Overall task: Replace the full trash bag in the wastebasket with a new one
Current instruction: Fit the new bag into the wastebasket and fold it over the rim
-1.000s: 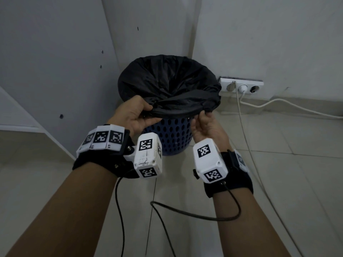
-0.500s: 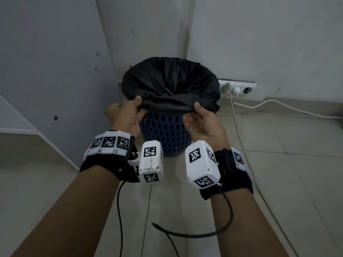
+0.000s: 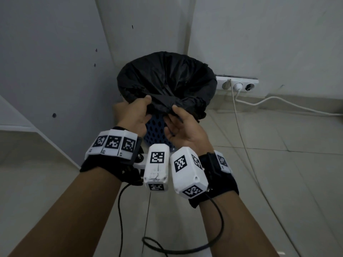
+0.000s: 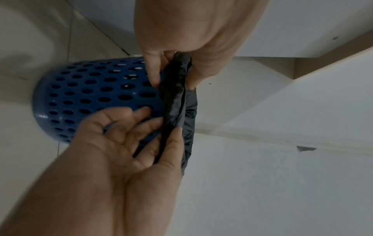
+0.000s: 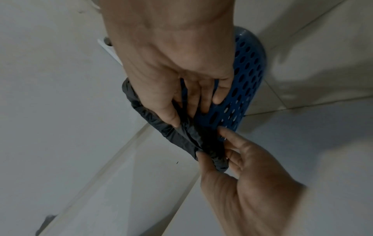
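Observation:
A blue perforated wastebasket (image 3: 157,132) stands on the floor in the wall corner, lined with a black trash bag (image 3: 167,80) whose edge is folded over the rim. My left hand (image 3: 143,104) pinches the bag's near edge between thumb and fingers; the left wrist view shows this hand (image 4: 173,81) holding the bunched bag (image 4: 177,102). Just to its right, my right hand (image 3: 172,115) has its thumb on the same fold. In the right wrist view this hand (image 5: 187,116) has its fingers under the bag's overhang (image 5: 181,135), against the basket (image 5: 248,71).
A white socket strip (image 3: 237,84) sits low on the right wall, with a white cable (image 3: 278,102) trailing over the tiled floor. Black wrist-camera cables (image 3: 185,247) loop on the floor near me. A white panel and shelf (image 3: 18,127) stand at the left.
Both hands have slid toward each other along the near rim and bunched the bag's edge between them. The view has come closer to the basket.

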`<state>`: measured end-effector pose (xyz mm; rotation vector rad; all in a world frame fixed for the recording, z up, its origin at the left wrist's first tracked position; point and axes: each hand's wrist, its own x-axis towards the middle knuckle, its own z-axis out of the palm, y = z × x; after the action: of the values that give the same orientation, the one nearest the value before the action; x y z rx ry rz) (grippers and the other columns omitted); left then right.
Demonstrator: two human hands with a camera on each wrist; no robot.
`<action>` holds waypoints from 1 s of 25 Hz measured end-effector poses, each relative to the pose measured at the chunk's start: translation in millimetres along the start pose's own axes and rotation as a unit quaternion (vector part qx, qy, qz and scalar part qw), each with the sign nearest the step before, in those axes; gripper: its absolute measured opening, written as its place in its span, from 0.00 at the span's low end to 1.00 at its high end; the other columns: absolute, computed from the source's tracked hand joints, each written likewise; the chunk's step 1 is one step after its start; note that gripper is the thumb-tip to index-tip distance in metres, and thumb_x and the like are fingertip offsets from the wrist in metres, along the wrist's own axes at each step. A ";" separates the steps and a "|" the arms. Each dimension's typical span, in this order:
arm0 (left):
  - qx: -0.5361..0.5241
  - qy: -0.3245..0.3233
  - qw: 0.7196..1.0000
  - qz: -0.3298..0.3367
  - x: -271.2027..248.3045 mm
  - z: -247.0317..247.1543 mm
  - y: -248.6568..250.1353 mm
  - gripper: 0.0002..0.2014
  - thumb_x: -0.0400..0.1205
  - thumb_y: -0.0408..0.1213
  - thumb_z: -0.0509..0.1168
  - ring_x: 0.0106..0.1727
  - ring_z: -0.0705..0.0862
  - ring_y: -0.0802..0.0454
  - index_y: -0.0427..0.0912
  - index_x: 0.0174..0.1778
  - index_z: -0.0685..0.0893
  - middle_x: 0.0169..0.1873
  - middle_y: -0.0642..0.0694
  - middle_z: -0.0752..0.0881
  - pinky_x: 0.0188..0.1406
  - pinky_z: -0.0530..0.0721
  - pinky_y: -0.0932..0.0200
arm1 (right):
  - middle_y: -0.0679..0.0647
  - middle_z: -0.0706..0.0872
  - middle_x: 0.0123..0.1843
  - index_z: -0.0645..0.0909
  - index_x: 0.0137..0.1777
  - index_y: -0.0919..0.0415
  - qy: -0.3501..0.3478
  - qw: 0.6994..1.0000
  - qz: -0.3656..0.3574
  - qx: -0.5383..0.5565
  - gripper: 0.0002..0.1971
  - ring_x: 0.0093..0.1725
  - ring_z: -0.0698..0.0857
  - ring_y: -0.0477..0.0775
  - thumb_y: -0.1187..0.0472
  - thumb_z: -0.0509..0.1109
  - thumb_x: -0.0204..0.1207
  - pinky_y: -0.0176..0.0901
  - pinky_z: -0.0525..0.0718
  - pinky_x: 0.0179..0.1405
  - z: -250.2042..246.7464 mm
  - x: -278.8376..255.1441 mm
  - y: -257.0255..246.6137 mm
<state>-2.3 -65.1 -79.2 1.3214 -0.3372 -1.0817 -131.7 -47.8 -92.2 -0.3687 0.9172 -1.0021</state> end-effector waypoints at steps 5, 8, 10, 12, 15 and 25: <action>-0.040 -0.010 0.998 -0.048 14.8 -6.3 7.3 0.18 0.79 0.20 0.63 0.53 0.89 0.42 0.34 0.65 0.79 0.54 0.37 0.88 0.28 0.88 0.53 | 0.48 0.90 0.48 0.84 0.52 0.56 -0.015 0.996 -0.002 -0.083 0.05 0.55 0.87 0.50 0.59 0.74 0.79 0.46 0.80 0.47 -4.5 1.2 10.5; -0.071 -0.022 0.996 -0.051 19.3 -10.3 8.7 0.19 0.80 0.20 0.61 0.49 0.88 0.43 0.33 0.68 0.78 0.53 0.37 0.88 0.28 0.89 0.54 | 0.50 0.91 0.49 0.87 0.51 0.57 0.033 0.970 0.018 -0.242 0.06 0.51 0.87 0.53 0.63 0.69 0.81 0.48 0.82 0.47 -22.2 -3.3 6.9; -0.083 -0.033 0.995 -0.051 19.1 -12.4 5.7 0.19 0.81 0.21 0.62 0.47 0.89 0.45 0.34 0.68 0.78 0.51 0.39 0.88 0.28 0.89 0.54 | 0.54 0.89 0.46 0.85 0.52 0.61 0.132 0.958 0.004 -0.254 0.07 0.46 0.85 0.56 0.64 0.65 0.83 0.48 0.82 0.46 -40.1 -2.5 4.1; -0.088 -0.037 0.994 -0.049 20.1 -11.7 2.4 0.18 0.81 0.22 0.62 0.47 0.89 0.45 0.34 0.68 0.78 0.51 0.39 0.88 0.28 0.89 0.54 | 0.61 0.86 0.51 0.79 0.56 0.61 0.228 0.954 -0.090 -0.171 0.08 0.48 0.84 0.60 0.62 0.58 0.86 0.47 0.80 0.43 -53.1 4.2 -4.3; -0.104 -0.037 0.993 -0.041 22.5 -11.1 2.7 0.18 0.82 0.21 0.60 0.50 0.88 0.43 0.33 0.68 0.78 0.54 0.37 0.87 0.31 0.90 0.50 | 0.57 0.86 0.59 0.76 0.66 0.58 0.157 0.975 -0.154 -0.040 0.15 0.53 0.85 0.56 0.51 0.56 0.89 0.48 0.82 0.50 -45.0 13.2 -28.7; -0.157 -0.003 0.988 -0.003 22.0 -12.6 1.7 0.14 0.83 0.25 0.65 0.46 0.89 0.46 0.30 0.65 0.80 0.53 0.36 0.88 0.31 0.89 0.56 | 0.57 0.89 0.48 0.79 0.51 0.62 0.084 0.985 -0.152 0.019 0.07 0.47 0.88 0.55 0.58 0.67 0.85 0.48 0.90 0.40 -28.4 15.8 -32.1</action>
<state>18.9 -74.9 -89.1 1.0394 -0.1584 -1.0943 -168.8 -74.1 -95.7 -0.4049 1.0099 -1.3459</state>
